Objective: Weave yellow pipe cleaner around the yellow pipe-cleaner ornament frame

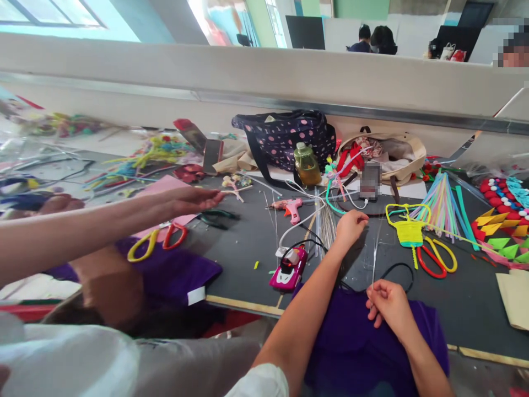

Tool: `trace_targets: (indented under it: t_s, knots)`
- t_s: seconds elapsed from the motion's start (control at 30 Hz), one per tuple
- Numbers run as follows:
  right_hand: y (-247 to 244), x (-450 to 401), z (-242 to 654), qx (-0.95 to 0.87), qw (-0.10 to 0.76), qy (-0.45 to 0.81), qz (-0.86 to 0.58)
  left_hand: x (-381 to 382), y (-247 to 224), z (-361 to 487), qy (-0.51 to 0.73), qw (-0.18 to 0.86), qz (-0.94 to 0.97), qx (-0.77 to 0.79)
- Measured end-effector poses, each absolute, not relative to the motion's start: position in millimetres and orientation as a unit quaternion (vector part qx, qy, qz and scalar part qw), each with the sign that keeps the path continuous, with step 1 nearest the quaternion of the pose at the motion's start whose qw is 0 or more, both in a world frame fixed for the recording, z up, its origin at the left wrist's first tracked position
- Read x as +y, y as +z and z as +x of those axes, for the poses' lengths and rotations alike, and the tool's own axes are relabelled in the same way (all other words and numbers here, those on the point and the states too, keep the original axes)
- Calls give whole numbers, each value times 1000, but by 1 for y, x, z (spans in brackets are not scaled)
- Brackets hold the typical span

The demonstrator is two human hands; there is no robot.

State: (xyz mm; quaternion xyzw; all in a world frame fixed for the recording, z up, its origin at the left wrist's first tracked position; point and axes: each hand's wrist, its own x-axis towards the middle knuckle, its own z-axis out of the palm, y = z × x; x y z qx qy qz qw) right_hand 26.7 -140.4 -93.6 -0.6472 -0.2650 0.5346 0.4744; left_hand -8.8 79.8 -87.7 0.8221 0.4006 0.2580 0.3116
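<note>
My right hand (pixel 387 306) is closed in a pinch at the table's front edge. It grips a thin pale wire (pixel 375 259) that rises above the fingertips. Further up the table my left hand (pixel 350 227) has its fingertips pressed together; whatever is between them is too small to make out. Close to its fingers lies a teal pipe cleaner (pixel 333 205). Beside that forearm a bundle of thin wires (pixel 328 226) fans out. To the right of my hands lies a yellow pipe-cleaner figure (pixel 407 231), next to red-and-yellow scissors (pixel 437 259).
A co-worker's hand (pixel 198 201) at left holds a thin pale strip near pliers (pixel 217 218) and scissors (pixel 159 241). A pink glue gun (pixel 291 208) and magenta toy-car-like device (pixel 290 269) are left of my arm. Behind stand a bottle (pixel 306 165) and bags.
</note>
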Motion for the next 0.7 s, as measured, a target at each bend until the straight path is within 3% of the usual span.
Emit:
trace_targets:
  t_s: [0.43,0.7]
  knots:
    - [-92,-147,27,-229,472,563,-639,99,-101,21,147,154,946,246]
    - [-86,-146,27,-214,477,577,-628,103,-103,34,144,139,953,228]
